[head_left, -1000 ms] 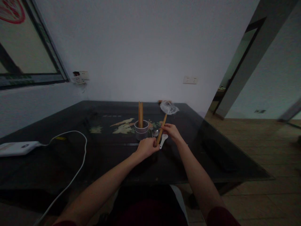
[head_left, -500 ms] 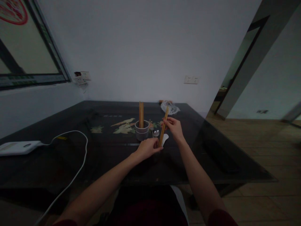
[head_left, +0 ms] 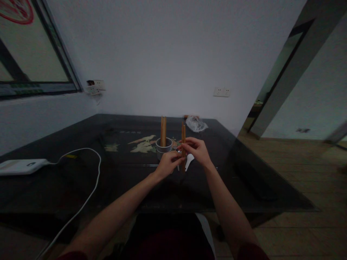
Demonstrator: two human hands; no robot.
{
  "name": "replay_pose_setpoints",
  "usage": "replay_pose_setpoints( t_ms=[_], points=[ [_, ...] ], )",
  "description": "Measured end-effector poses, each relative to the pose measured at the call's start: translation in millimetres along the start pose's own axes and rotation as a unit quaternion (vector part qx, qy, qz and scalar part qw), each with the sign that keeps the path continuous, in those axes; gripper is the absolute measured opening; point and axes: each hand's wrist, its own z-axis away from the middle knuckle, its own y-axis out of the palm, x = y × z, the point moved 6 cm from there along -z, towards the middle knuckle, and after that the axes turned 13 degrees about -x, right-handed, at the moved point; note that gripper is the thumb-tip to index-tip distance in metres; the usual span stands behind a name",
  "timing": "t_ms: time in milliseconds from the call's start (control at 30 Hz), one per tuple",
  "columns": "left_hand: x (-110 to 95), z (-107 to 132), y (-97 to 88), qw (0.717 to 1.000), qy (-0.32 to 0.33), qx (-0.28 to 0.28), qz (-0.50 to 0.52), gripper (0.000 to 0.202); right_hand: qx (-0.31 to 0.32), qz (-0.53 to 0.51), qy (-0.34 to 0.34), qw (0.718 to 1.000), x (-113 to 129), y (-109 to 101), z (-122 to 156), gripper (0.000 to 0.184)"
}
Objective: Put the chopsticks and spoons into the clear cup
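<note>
Both my hands grip the same wooden chopsticks (head_left: 183, 134), which stand nearly upright above the dark table. My right hand (head_left: 195, 148) pinches them around the middle, fingers closed. Lower down, my left hand (head_left: 170, 163) is closed on them with thumb and fingertips. Just behind my left hand is a grey metal cup (head_left: 163, 148) with several more chopsticks (head_left: 163, 130) standing in it. A white spoon (head_left: 189, 161) lies on the table beside the held chopsticks, partly covered by my right hand. The metal spoon near the cup is mostly hidden by my fingers.
The dark glossy table (head_left: 116, 180) bears a printed flower-and-bird pattern. A clear plastic bag (head_left: 196, 124) lies near the wall. At the left is a white device (head_left: 23, 167) with a white cable (head_left: 99, 169) crossing the table edge. A dark flat object (head_left: 255, 180) lies at the right.
The chopsticks in my hands have gone from leaning right to nearly upright and shifted left. My left hand has moved up along them, closer to my right hand.
</note>
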Motion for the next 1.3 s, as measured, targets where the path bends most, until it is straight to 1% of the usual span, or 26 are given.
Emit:
replay_pose_setpoints(
  t_ms=[200, 333, 533, 767, 900, 1133, 1300],
  points=[
    [-1.1, -0.2, -2.2, 1.000, 0.023, -0.011, 0.009, 0.023, 0.026, -0.002, 0.007, 1.000, -3.5, -0.5, -0.7, 0.029],
    [-3.9, -0.6, -3.0, 0.999, 0.040, -0.006, -0.037, 0.021, 0.042, 0.016, 0.017, 0.999, -5.1, 0.0, -0.3, 0.031],
    [-11.3, -1.7, -3.1, 0.993, 0.070, 0.023, -0.097, 0.020, 0.063, 0.035, 0.012, 0.997, -3.1, -4.7, -2.1, 0.029],
    [-10.9, -3.7, -5.3, 0.989, 0.075, 0.034, -0.125, 0.020, 0.028, 0.051, -0.006, 0.998, 2.7, -12.5, -3.1, 0.028],
    [-11.6, -2.5, -2.8, 0.989, 0.081, 0.041, -0.118, 0.019, 0.024, 0.066, -0.006, 0.998, 1.2, -13.4, -3.2, 0.026],
    [-7.3, -1.9, 0.6, 0.988, 0.058, 0.058, -0.132, 0.020, 0.019, 0.070, -0.004, 0.997, -3.6, -15.2, -4.3, 0.029],
    [-3.8, -2.2, -0.3, 0.989, 0.063, 0.053, -0.125, 0.022, 0.008, 0.066, -0.005, 0.998, -1.3, -15.3, -4.0, 0.027]
  ],
)
